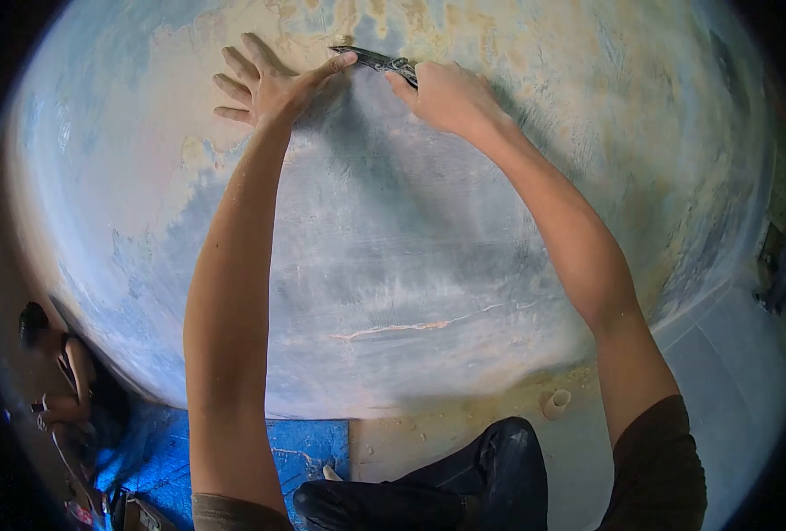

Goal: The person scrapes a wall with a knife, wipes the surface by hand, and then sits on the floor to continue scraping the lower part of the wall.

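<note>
A wall (393, 221) with patchy blue-grey and cream paint fills most of the head view. My right hand (450, 93) is closed around the handle of a dark, worn utility knife (375, 59), whose pointed end faces left and lies against the surface. To its left, my left hand (273, 88) is spread flat on the wall with the fingers apart. Its thumb rests on the knife near the pointed end. The exact spot where the tip meets the paint is too small to make out.
A pale crack (393, 330) runs across the lower wall. Below lie a blue tarp (313, 442) and dusty floor, with a small round pale tube (555, 404) at the wall's foot. Another person (70, 380) sits at the far left. My bent leg (508, 469) is in front.
</note>
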`<state>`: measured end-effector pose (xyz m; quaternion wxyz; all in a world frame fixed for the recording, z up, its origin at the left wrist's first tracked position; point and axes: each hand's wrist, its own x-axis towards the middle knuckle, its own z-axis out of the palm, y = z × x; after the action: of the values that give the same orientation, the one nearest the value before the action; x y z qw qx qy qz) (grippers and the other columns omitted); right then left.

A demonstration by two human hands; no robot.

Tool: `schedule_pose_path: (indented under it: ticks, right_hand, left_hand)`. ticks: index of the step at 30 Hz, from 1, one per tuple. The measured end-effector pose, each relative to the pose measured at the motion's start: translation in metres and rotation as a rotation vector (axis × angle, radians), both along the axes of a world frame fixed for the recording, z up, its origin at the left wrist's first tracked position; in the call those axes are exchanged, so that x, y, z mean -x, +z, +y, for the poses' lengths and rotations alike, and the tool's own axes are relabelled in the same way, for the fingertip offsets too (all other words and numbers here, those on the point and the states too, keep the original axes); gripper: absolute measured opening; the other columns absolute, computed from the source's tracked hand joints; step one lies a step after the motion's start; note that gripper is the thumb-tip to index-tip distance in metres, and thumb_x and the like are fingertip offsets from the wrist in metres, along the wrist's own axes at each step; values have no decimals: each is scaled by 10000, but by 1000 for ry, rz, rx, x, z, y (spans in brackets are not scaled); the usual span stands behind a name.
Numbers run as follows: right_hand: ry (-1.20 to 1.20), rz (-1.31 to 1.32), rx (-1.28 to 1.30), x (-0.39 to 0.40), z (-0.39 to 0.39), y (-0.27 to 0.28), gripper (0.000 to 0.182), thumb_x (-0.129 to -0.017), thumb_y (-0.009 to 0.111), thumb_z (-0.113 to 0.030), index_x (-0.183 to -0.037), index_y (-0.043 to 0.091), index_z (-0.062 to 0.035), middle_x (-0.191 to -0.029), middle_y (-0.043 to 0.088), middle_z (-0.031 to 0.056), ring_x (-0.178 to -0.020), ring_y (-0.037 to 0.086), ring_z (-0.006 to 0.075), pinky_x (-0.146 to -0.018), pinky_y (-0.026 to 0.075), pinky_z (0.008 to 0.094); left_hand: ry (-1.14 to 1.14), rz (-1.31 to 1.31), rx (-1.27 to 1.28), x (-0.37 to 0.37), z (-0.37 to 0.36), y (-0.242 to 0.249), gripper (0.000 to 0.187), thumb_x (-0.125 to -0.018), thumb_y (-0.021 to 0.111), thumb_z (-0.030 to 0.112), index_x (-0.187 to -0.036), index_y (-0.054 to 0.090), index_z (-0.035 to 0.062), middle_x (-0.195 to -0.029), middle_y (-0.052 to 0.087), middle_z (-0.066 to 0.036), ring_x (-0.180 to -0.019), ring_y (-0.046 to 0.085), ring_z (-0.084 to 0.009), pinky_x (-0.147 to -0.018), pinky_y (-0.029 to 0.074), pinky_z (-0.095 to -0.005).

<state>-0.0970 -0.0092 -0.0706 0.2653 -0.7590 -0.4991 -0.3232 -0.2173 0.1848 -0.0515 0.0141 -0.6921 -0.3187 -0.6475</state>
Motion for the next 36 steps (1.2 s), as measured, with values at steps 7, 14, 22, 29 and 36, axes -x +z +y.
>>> schedule_pose_path:
  ticks: [7, 14, 22, 29, 36]
  right_hand:
    - [31, -42, -29, -9, 3, 7, 631, -1042, 436, -552, -760, 667, -37, -633, 663, 120, -651, 685, 283, -669, 536, 477]
    - [-15, -15, 19, -5, 0, 13, 587, -1049, 434, -532, -843, 712, -57, -710, 705, 100, -747, 716, 274, -776, 537, 487]
    - [-29, -49, -4, -9, 3, 17, 597, -1048, 433, -535, -833, 724, -60, -715, 707, 110, -764, 719, 279, -779, 540, 484]
    - [-11, -71, -6, -13, 7, 20, 601, -1046, 432, -534, -833, 725, -55, -726, 712, 112, -731, 720, 282, -723, 559, 467]
    - [59, -77, -141, -21, 19, 30, 655, -1035, 447, -558, -767, 687, -11, -649, 674, 138, -611, 676, 290, -631, 538, 453]
  left_hand:
    - [-20, -28, 16, 0, -4, 2, 1583, -462, 729, 942, -1642, 36, 146, -1688, -38, -223, -1533, -117, -483, -1162, -94, -728]
    - [-11, -47, 40, -1, -6, 3, 1564, -476, 738, 927, -1642, 40, 153, -1687, -49, -224, -1529, -127, -489, -1164, -96, -727]
    - [-4, -55, 61, -1, -8, 5, 1599, -457, 728, 941, -1641, 10, 142, -1690, -51, -214, -1528, -130, -489, -1184, -81, -708]
    - [-4, -59, 104, -3, -13, 8, 1608, -448, 711, 956, -1642, 1, 148, -1691, -61, -211, -1527, -136, -488, -1180, -76, -718]
    - [-65, -136, 205, -5, -19, 21, 1669, -398, 731, 954, -1637, -15, 120, -1688, -84, -209, -1523, -167, -482, -1167, -83, -732]
